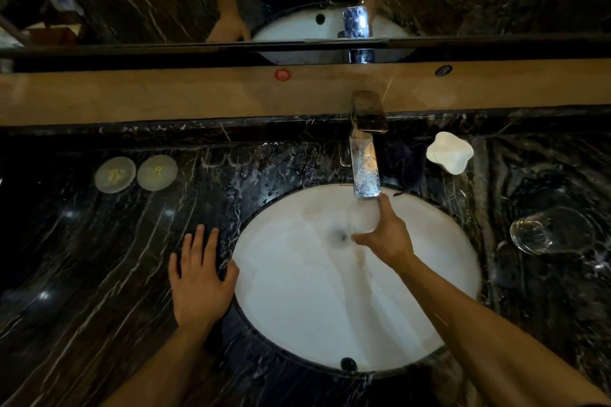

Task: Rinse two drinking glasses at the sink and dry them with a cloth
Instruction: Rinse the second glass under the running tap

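Rinsing: the right hand (386, 235) pinches a clear drinking glass (362, 218) under the chrome tap (365, 168); left hand (198, 274) spread flat on the black marble tabletop (99, 258) (second clear glass (552, 231) waits). Next, probably swap glasses.

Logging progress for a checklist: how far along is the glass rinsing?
Done: nothing certain; one glass stands on the counter, whether rinsed is unclear. In hand: the right hand holds a glass under the faucet; the left hand rests flat on the counter. Left: drying; no cloth clearly visible.

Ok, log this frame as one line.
left hand flat on counter | right hand holds glass under tap | second glass on counter
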The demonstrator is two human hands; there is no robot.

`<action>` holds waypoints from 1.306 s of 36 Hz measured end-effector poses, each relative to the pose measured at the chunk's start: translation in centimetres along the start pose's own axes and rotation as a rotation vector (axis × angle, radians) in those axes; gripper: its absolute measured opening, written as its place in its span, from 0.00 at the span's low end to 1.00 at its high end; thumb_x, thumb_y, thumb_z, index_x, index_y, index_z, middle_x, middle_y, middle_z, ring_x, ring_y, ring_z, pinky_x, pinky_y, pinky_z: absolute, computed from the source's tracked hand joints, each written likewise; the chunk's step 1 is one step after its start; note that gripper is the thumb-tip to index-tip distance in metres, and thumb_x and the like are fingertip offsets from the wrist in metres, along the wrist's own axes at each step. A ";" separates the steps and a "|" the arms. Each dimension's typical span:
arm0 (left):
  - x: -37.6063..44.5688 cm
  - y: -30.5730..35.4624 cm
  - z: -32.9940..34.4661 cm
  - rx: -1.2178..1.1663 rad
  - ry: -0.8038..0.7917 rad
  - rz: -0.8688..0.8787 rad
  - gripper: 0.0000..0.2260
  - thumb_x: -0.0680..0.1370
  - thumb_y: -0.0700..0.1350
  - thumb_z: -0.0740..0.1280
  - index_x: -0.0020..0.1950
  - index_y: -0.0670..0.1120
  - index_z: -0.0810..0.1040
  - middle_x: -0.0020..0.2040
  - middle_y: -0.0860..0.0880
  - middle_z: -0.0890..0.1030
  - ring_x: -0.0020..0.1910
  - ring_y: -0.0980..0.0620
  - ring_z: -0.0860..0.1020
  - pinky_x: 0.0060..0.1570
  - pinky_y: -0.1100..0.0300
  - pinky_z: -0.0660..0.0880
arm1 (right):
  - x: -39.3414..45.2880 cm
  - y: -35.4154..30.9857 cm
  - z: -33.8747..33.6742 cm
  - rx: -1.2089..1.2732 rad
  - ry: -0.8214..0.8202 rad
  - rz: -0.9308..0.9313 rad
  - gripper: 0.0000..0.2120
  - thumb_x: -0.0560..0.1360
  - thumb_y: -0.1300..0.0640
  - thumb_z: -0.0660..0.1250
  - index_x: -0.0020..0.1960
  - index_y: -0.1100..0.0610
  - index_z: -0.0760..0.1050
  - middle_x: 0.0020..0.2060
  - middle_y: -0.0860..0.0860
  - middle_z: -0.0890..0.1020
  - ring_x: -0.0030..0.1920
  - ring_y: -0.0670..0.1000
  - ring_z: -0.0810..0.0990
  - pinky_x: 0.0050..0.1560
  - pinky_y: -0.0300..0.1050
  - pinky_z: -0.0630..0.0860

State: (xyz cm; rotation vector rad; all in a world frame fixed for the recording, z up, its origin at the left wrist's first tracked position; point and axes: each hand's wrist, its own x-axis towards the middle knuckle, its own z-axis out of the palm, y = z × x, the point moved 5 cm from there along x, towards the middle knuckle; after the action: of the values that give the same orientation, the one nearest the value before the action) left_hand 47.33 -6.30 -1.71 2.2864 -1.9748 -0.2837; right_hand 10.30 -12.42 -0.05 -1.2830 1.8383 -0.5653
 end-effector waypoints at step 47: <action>-0.2 0.6 -1.0 -0.012 -0.006 -0.007 0.32 0.76 0.60 0.54 0.79 0.49 0.61 0.80 0.47 0.59 0.79 0.45 0.56 0.76 0.40 0.51 | -0.5 -0.3 0.5 -0.119 -0.019 -0.066 0.46 0.61 0.50 0.82 0.73 0.46 0.61 0.59 0.48 0.79 0.55 0.54 0.79 0.46 0.43 0.72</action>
State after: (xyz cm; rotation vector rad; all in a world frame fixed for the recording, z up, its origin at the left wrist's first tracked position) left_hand 46.90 -6.25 -0.62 2.2883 -1.9629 -0.3023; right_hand 10.97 -12.08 0.05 -1.4273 1.8431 -0.4831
